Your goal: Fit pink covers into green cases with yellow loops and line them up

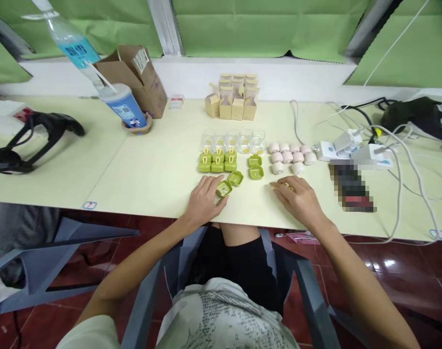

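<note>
**Evidently small parts: unfolded green case at the left hand, yellow bits by the right**

We note the left hand point(206, 201) low over the table point(153, 167), fingers bent and thumb set apart, fingertips against the near half of an unfolded green case point(224, 189). Whether it grips or merely steadies the case, we cannot tell. The case lies close to the table's front edge, its two halves spread, hollows up.

Right hand point(295, 196): resting low, thumb and forefinger drawn nearly together. Small yellow pieces point(287, 185) show partly from behind its fingers. We cannot make out whether anything is pinched.

Just beyond the left hand, we see six green cases with yellow loops point(217, 165) in two rows; to their right, a second unfolded case point(256, 172). Farther right, pale pink rounded pieces point(287, 157). Behind the looped cases, clear cups point(232, 141) with yellow inside.

On handling, we judge the case light, its shell stiff and smooth, perhaps a little slippery. The join between halves looks the weak point; best held by the outer walls of one half, thumb opposite fingers, without prying. We expect the yellow pieces to be light and easily scattered; fingertips on their edges should serve.
</note>
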The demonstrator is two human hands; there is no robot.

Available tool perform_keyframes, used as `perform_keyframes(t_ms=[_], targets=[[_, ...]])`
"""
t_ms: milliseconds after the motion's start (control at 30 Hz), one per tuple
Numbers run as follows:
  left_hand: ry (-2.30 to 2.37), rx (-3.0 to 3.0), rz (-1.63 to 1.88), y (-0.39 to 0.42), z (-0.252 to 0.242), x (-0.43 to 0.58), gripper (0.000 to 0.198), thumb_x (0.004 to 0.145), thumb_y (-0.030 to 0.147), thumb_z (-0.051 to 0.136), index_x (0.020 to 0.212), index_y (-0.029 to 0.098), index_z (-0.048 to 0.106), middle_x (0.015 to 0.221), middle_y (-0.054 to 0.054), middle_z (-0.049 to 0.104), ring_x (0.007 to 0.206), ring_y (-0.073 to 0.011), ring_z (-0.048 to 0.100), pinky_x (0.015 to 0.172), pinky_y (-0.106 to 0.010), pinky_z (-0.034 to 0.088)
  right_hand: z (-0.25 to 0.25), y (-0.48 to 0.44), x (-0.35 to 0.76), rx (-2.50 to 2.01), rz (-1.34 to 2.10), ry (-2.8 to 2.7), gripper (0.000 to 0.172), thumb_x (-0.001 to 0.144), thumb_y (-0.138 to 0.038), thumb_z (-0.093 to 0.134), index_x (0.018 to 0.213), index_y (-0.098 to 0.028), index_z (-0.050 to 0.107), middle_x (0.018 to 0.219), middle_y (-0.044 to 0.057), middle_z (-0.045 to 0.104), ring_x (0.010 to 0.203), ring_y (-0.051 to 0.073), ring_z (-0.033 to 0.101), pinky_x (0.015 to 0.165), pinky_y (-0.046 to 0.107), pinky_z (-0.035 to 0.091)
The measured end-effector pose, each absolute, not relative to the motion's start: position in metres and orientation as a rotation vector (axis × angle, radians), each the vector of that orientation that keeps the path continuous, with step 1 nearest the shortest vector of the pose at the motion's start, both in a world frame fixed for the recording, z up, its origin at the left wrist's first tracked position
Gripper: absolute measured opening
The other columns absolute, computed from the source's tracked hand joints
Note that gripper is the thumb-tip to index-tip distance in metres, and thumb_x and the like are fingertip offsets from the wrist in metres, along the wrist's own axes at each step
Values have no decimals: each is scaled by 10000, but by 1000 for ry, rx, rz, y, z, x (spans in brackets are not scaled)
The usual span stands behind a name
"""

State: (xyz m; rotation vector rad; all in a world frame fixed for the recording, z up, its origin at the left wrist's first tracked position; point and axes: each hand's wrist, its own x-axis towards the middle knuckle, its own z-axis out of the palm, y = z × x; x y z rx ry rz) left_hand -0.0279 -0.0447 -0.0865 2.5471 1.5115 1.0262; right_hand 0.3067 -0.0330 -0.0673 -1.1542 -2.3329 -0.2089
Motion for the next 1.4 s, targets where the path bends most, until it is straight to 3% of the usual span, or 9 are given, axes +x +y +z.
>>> perform_keyframes(t_ms=[133,267,400,500,600,733,1000,1200,1400], targets=[[1217,2410,1289,-34,-65,-36,551,967,238,720,1509,261,624,1284,-144,660,1196,-298,709,984,-448,658,-43,-19,293,-1007,184,-2053,212,1074,-181,651,1176,-213,834,1045,106,756,921,228,759,800,383,630],[1049,2310,1311,18,-27,-27,496,888,250,790,1379,263,718,1265,-120,672,1173,-283,713,910,-412,653,16,20,258,-849,347,-1883,226,1049,-202,682,1188,-254,853,965,76,789,989,248,771,839,415,647],[834,2180,1267,75,7,-13,477,874,274,812,1344,243,740,1319,-135,696,1218,-289,711,968,-410,623,77,55,231,-693,229,-1837,171,997,-212,755,1074,-281,892,1176,97,798,976,245,789,834,440,672],[706,2062,1285,93,11,-11,482,905,323,834,1375,269,741,1300,-125,688,1192,-276,706,964,-405,617,97,67,227,-602,70,-2005,200,1009,-180,745,1105,-284,887,1116,70,818,809,188,759,771,392,660],[556,1922,1180,93,-4,-14,499,881,363,902,1358,291,774,1272,-109,673,1175,-262,713,991,-413,623,95,69,230,-532,91,-2165,201,1036,-136,711,1069,-253,871,1016,50,842,795,168,769,751,335,651],[400,1606,964,84,-26,-19,521,802,410,988,1274,269,821,1228,-109,714,1090,-251,745,936,-405,642,79,66,231,-535,194,-2240,124,1039,-202,757,1042,-253,871,1119,79,843,915,203,814,756,335,659],[268,1109,689,75,-46,-22,608,729,456,1031,1234,206,801,936,-93,786,689,-184,743,586,-279,586,65,64,226,-408,203,-2342,170,1048,-145,745,1069,-273,856,1039,31,862,879,171,810,765,306,667],[272,1038,672,72,-42,-19,552,756,589,979,1096,195,797,840,-90,791,671,-199,741,586,-297,593,74,58,232,-335,185,-2304,184,1037,-143,759,1091,-301,838,1056,31,852,897,202,792,782,384,652],[275,1116,697,74,-41,-17,531,808,655,916,993,185,753,796,-82,743,662,-194,703,586,-313,566,63,49,221,-342,-75,-2491,251,1062,-59,660,900,-223,761,1005,51,828,843,188,707,689,368,568]])
